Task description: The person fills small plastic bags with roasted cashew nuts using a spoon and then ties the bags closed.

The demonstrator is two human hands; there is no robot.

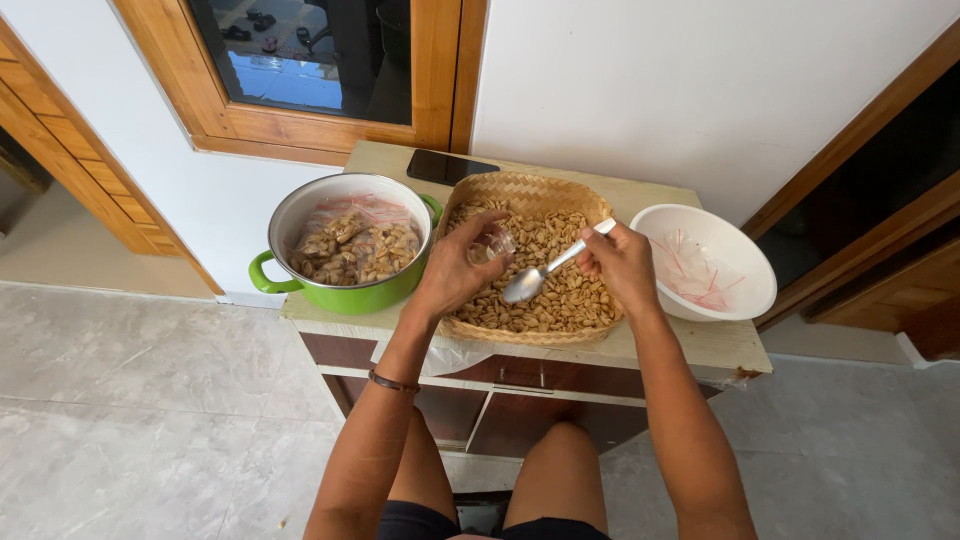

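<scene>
From the head view, I see my left hand (pixel 452 272) curled around a small clear bag (pixel 492 245), its fingers (pixel 476 226) closed on the bag's top and holding the mouth up and open toward the spoon. The bag hangs just above the peanuts (pixel 560 290), which fill the woven basket tray (pixel 520 190) directly under both hands. My right hand (pixel 620 262) is closed on the handle of a metal spoon (pixel 545 272); the fingers pinch the handle's far end, so the bowl of the spoon points across and down toward my left fingers, just below the bag. I judge this angle suits scooping nuts and tipping them into the bag, and working over the tray means spilled nuts fall back in.

Beyond my left fingers sits a green pot (pixel 345 290) holding filled bags of peanuts (pixel 355 245), close enough for an easy reach. Beyond my right fingers stands a white bowl (pixel 745 270) with empty clear bags with red strips (pixel 695 275) inside. A dark phone (pixel 450 166) lies past the tray near the wall, on the same surface (pixel 700 345). Nothing stands between the spoon and the bag; my knees show below the surface's edge
</scene>
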